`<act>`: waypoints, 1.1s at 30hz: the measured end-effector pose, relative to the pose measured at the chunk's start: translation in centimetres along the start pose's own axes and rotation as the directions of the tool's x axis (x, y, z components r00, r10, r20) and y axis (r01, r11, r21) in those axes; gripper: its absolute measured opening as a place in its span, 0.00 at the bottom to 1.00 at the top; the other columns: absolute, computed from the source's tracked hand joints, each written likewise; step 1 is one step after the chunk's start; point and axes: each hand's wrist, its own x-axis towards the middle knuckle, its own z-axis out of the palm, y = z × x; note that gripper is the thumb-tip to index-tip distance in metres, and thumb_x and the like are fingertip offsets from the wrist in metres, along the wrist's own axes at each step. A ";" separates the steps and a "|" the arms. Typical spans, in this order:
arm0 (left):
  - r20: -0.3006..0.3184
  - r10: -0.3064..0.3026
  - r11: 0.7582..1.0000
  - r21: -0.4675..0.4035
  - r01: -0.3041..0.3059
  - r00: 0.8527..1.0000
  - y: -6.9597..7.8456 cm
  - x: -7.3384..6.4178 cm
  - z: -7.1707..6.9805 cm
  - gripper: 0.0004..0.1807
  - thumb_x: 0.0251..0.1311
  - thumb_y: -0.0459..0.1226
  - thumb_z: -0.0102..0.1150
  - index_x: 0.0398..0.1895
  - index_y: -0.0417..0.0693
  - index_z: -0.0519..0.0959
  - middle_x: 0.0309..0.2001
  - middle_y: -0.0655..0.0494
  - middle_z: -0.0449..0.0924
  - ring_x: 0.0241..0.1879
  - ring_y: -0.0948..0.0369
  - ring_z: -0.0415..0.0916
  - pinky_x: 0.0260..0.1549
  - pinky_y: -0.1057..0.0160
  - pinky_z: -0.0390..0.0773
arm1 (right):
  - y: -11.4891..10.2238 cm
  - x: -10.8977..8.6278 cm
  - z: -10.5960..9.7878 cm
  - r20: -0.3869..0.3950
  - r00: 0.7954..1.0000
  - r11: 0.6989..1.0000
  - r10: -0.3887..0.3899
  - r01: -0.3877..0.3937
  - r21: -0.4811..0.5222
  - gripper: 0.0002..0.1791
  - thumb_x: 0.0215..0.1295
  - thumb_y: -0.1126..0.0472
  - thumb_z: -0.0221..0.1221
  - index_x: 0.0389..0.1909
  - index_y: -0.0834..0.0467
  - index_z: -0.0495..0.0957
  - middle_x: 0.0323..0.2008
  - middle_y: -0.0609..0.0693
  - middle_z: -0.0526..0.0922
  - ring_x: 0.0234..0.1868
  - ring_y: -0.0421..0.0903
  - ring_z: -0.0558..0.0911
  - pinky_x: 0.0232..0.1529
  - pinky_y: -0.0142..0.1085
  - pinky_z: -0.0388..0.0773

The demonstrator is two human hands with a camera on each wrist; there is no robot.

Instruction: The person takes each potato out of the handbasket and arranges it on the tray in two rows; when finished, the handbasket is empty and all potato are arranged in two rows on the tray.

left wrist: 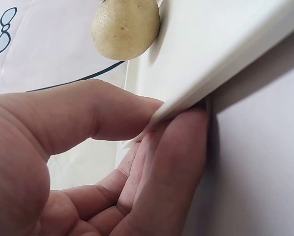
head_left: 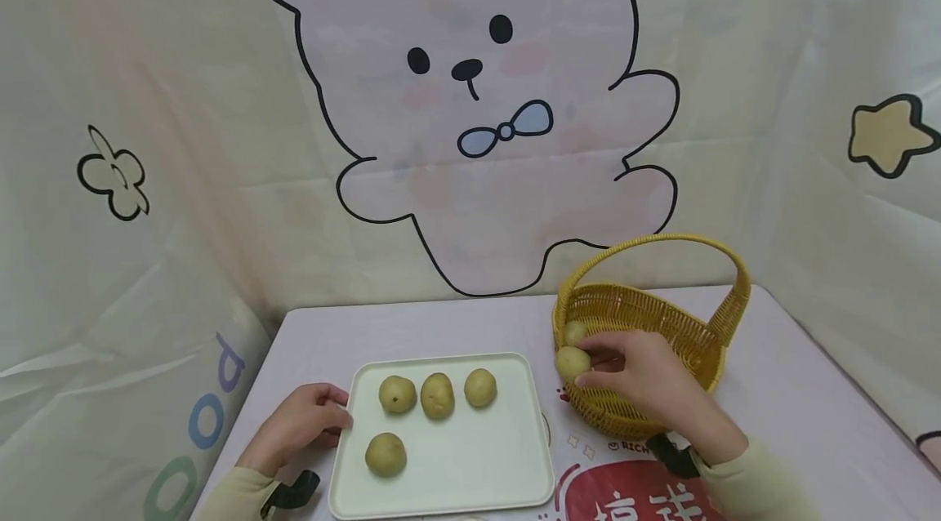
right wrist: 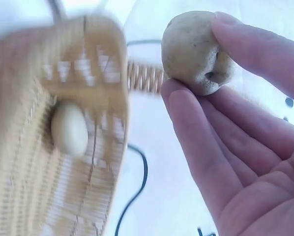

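My right hand pinches a round potato between thumb and fingertips at the left rim of the yellow woven basket. In the right wrist view this potato shows a dark dimple and is apart from the basket wall. Another potato lies inside the basket. At the left edge of the white tray, my left hand grips the rim, as the left wrist view shows with thumb and finger on either side. Several potatoes rest on the tray, one of them alone near its front left.
The basket's tall arched handle rises above its opening. A red printed patch marks the pale tablecloth right of the tray. A printed curtain hangs behind the table, with more cloth at both sides.
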 end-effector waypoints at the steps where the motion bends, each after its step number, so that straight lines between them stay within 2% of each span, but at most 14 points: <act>1: -0.001 -0.001 1.000 0.002 0.001 1.000 0.0 0.0 0.0 0.17 0.55 0.31 0.70 0.48 0.36 0.82 0.37 0.49 0.86 0.35 0.57 0.84 0.35 0.58 0.88 | -0.2 -0.1 0.6 0.007 1.000 1.000 -0.005 0.005 0.023 0.24 0.59 0.53 0.79 0.55 0.56 0.89 0.46 0.48 0.92 0.43 0.39 0.88 0.43 0.30 0.87; 4: -0.007 -0.006 1.000 0.004 0.006 1.000 0.0 0.0 0.1 0.17 0.55 0.31 0.70 0.48 0.36 0.82 0.38 0.49 0.86 0.35 0.57 0.84 0.35 0.58 0.88 | -0.7 -0.3 2.4 0.025 1.000 0.996 -0.018 0.016 0.091 0.23 0.58 0.54 0.80 0.54 0.56 0.89 0.47 0.48 0.91 0.42 0.38 0.88 0.43 0.29 0.86; 9: -0.002 -0.006 1.000 -0.005 0.006 1.000 -0.2 0.2 0.1 0.16 0.55 0.31 0.69 0.47 0.36 0.82 0.39 0.48 0.86 0.35 0.56 0.84 0.35 0.57 0.87 | -1.1 0.2 5.9 0.076 0.994 0.983 -0.081 0.067 0.173 0.23 0.58 0.56 0.80 0.53 0.58 0.89 0.48 0.50 0.92 0.42 0.40 0.89 0.42 0.28 0.86; 20: -0.008 -0.007 1.000 0.007 0.007 1.000 0.0 0.3 0.1 0.15 0.55 0.31 0.69 0.47 0.37 0.83 0.39 0.49 0.86 0.35 0.56 0.84 0.34 0.57 0.87 | -3.4 1.6 13.3 0.188 0.967 0.956 -0.171 0.116 0.271 0.21 0.58 0.59 0.79 0.52 0.60 0.89 0.45 0.51 0.92 0.41 0.38 0.89 0.43 0.29 0.86; 26: 0.004 0.012 1.000 -0.001 -0.012 1.000 0.0 0.2 0.1 0.16 0.55 0.31 0.68 0.47 0.35 0.82 0.39 0.48 0.86 0.34 0.57 0.84 0.34 0.58 0.86 | -4.5 1.6 16.0 0.214 0.954 0.940 -0.209 0.136 0.314 0.21 0.54 0.62 0.80 0.49 0.60 0.90 0.41 0.46 0.92 0.40 0.35 0.88 0.42 0.28 0.85; 33: -0.003 0.018 1.000 -0.008 -0.018 1.000 0.0 0.1 -0.1 0.16 0.55 0.29 0.68 0.47 0.35 0.82 0.35 0.49 0.85 0.33 0.57 0.83 0.33 0.58 0.86 | -5.4 1.6 17.5 0.225 0.948 0.938 -0.224 0.147 0.313 0.20 0.53 0.62 0.81 0.48 0.59 0.90 0.39 0.43 0.90 0.38 0.33 0.86 0.41 0.28 0.84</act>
